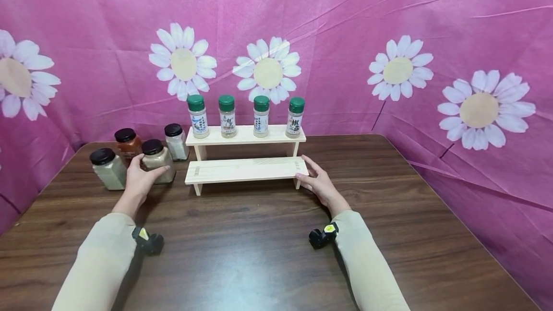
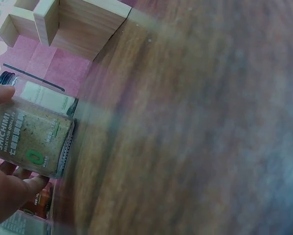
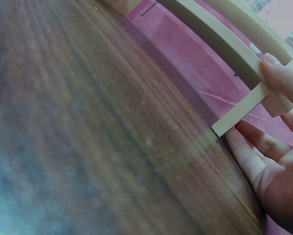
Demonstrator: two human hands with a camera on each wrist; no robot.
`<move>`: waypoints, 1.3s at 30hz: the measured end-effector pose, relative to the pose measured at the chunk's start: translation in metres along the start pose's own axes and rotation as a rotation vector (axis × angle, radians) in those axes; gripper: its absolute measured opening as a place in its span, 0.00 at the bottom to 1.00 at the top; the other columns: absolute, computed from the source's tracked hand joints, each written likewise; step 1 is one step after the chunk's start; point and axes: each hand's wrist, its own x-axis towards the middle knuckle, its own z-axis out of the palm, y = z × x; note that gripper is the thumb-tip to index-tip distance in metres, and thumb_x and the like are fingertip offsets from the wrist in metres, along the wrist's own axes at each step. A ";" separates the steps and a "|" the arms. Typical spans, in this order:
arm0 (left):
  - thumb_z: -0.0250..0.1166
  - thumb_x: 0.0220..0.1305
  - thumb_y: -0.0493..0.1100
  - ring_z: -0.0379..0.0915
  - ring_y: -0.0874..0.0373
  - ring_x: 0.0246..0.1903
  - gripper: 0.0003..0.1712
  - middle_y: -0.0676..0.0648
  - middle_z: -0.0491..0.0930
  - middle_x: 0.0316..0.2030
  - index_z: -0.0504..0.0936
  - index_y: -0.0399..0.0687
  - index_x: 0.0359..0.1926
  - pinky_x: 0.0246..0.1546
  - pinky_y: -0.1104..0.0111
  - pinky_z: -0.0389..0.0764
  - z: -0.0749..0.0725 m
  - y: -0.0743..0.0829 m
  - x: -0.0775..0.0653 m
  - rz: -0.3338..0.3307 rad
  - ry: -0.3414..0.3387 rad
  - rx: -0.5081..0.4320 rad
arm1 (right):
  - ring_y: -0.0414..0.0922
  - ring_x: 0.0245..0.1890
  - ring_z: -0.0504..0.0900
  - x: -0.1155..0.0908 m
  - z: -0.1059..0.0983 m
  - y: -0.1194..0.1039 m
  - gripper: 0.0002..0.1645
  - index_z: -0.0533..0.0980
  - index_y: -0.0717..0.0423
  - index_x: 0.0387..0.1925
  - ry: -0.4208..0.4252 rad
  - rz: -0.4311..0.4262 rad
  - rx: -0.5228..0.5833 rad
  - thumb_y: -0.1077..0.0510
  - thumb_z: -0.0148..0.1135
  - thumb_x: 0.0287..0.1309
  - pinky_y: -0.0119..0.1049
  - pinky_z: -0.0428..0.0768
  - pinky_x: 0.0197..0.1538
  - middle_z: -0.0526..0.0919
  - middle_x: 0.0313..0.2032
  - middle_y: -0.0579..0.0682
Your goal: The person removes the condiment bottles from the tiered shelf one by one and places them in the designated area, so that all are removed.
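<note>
L hand (image 1: 140,176), thumb & fingers spread, straddles black-capped shichimi jar (image 1: 157,163), mid-left of frame; can't tell if gripping. R hand (image 1: 318,184) pinches 2-tier wooden rack (image 1: 242,171), mid-frame, by lower R end. 4 green-capped shakers (image 1: 227,118) up top.

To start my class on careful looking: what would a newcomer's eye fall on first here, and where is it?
Probably the pink cloth with big white daisies, behind the table. Next, perhaps, four green-capped shakers lined up on the upper wooden shelf. Then the hands: the left hand holds a black-lidded jar, the right hand grips the lower shelf's right end.
</note>
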 end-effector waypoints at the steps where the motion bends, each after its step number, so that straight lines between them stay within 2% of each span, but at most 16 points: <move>1: 0.65 0.46 0.35 0.56 0.50 0.49 0.41 0.37 0.60 0.51 0.53 0.31 0.59 0.51 0.66 0.59 0.000 -0.001 0.001 0.001 0.001 -0.008 | 0.42 0.40 0.73 0.000 0.000 0.000 0.43 0.49 0.52 0.64 -0.001 0.001 0.001 0.68 0.58 0.49 0.37 0.70 0.47 0.61 0.53 0.65; 6: 0.68 0.44 0.45 0.60 0.59 0.44 0.45 0.43 0.62 0.50 0.53 0.38 0.59 0.40 0.76 0.63 0.001 -0.022 0.017 0.044 0.008 -0.010 | 0.43 0.41 0.73 0.000 0.000 0.000 0.42 0.51 0.51 0.64 0.007 0.011 0.002 0.68 0.57 0.50 0.37 0.70 0.47 0.61 0.54 0.65; 9: 0.70 0.40 0.53 0.59 0.57 0.47 0.49 0.41 0.62 0.52 0.53 0.42 0.59 0.44 0.72 0.63 -0.001 -0.037 0.031 0.087 0.024 0.009 | 0.42 0.40 0.74 0.000 0.000 -0.001 0.42 0.50 0.51 0.64 0.007 0.011 -0.005 0.69 0.57 0.50 0.37 0.71 0.47 0.61 0.53 0.65; 13: 0.71 0.34 0.57 0.57 0.53 0.51 0.53 0.42 0.61 0.54 0.55 0.47 0.60 0.50 0.62 0.60 -0.002 -0.048 0.047 0.138 0.070 0.030 | 0.42 0.39 0.74 -0.001 0.000 -0.002 0.42 0.50 0.51 0.64 0.006 0.010 -0.008 0.69 0.56 0.50 0.38 0.71 0.47 0.61 0.53 0.65; 15: 0.71 0.34 0.58 0.58 0.55 0.50 0.53 0.44 0.63 0.53 0.55 0.49 0.60 0.49 0.64 0.60 -0.003 -0.050 0.055 0.161 0.092 0.035 | 0.42 0.39 0.74 -0.002 0.000 -0.003 0.41 0.50 0.51 0.64 0.007 0.010 -0.006 0.70 0.56 0.50 0.38 0.70 0.47 0.61 0.54 0.65; 16: 0.71 0.34 0.58 0.59 0.56 0.49 0.52 0.44 0.63 0.52 0.56 0.49 0.60 0.48 0.67 0.61 -0.004 -0.044 0.053 0.169 0.099 0.035 | 0.42 0.39 0.74 -0.002 0.000 -0.003 0.41 0.50 0.51 0.64 0.008 0.010 -0.006 0.70 0.55 0.50 0.38 0.70 0.47 0.61 0.54 0.65; 22: 0.67 0.45 0.45 0.56 0.55 0.52 0.42 0.44 0.61 0.53 0.56 0.45 0.59 0.52 0.71 0.59 -0.015 0.037 0.016 0.098 0.099 -0.050 | 0.42 0.39 0.74 -0.002 0.001 -0.003 0.41 0.50 0.52 0.64 0.005 0.007 -0.011 0.70 0.55 0.51 0.39 0.70 0.47 0.61 0.54 0.65; 23: 0.67 0.46 0.45 0.56 0.55 0.53 0.41 0.45 0.61 0.53 0.56 0.45 0.59 0.52 0.69 0.58 -0.016 0.043 0.015 0.092 0.102 -0.059 | 0.42 0.39 0.74 -0.002 0.001 -0.003 0.41 0.50 0.52 0.64 0.006 0.006 -0.011 0.70 0.55 0.51 0.39 0.70 0.47 0.61 0.53 0.65; 27: 0.67 0.44 0.50 0.55 0.58 0.55 0.41 0.48 0.62 0.54 0.58 0.50 0.58 0.54 0.69 0.57 -0.017 0.041 0.031 0.145 0.089 -0.069 | 0.42 0.40 0.73 -0.001 0.001 -0.002 0.41 0.49 0.52 0.64 0.002 0.001 -0.016 0.70 0.55 0.51 0.39 0.70 0.48 0.61 0.53 0.65; 28: 0.69 0.42 0.50 0.55 0.59 0.55 0.41 0.49 0.63 0.54 0.59 0.51 0.57 0.54 0.70 0.57 -0.016 0.038 0.037 0.157 0.085 -0.097 | 0.42 0.40 0.73 -0.001 0.001 -0.002 0.41 0.49 0.52 0.64 0.000 0.000 -0.014 0.70 0.55 0.51 0.39 0.70 0.48 0.61 0.53 0.65; 30: 0.70 0.41 0.50 0.54 0.59 0.56 0.41 0.48 0.63 0.55 0.60 0.51 0.57 0.55 0.69 0.55 -0.013 0.044 0.040 0.170 0.077 -0.115 | 0.42 0.40 0.73 0.000 0.001 -0.002 0.41 0.50 0.52 0.64 -0.001 0.004 -0.007 0.70 0.55 0.51 0.39 0.70 0.48 0.61 0.53 0.65; 34: 0.69 0.43 0.50 0.54 0.57 0.56 0.42 0.45 0.63 0.55 0.59 0.47 0.58 0.55 0.67 0.55 -0.006 0.068 0.032 0.190 0.049 -0.090 | 0.42 0.39 0.74 0.000 0.001 -0.002 0.41 0.50 0.52 0.64 0.005 0.013 -0.009 0.70 0.55 0.51 0.38 0.70 0.47 0.62 0.52 0.64; 36: 0.66 0.46 0.52 0.54 0.56 0.56 0.42 0.43 0.62 0.56 0.57 0.45 0.59 0.55 0.64 0.56 -0.003 0.086 0.020 0.202 0.033 -0.032 | 0.42 0.40 0.74 0.001 0.000 -0.001 0.41 0.50 0.52 0.64 0.007 0.014 -0.012 0.70 0.55 0.51 0.38 0.70 0.47 0.62 0.51 0.64; 39: 0.65 0.47 0.52 0.55 0.54 0.55 0.41 0.43 0.63 0.55 0.57 0.45 0.59 0.55 0.64 0.56 0.006 0.097 0.016 0.215 0.021 -0.039 | 0.45 0.41 0.73 0.001 -0.001 0.001 0.42 0.50 0.53 0.64 -0.003 -0.009 -0.010 0.68 0.57 0.50 0.40 0.70 0.48 0.63 0.51 0.66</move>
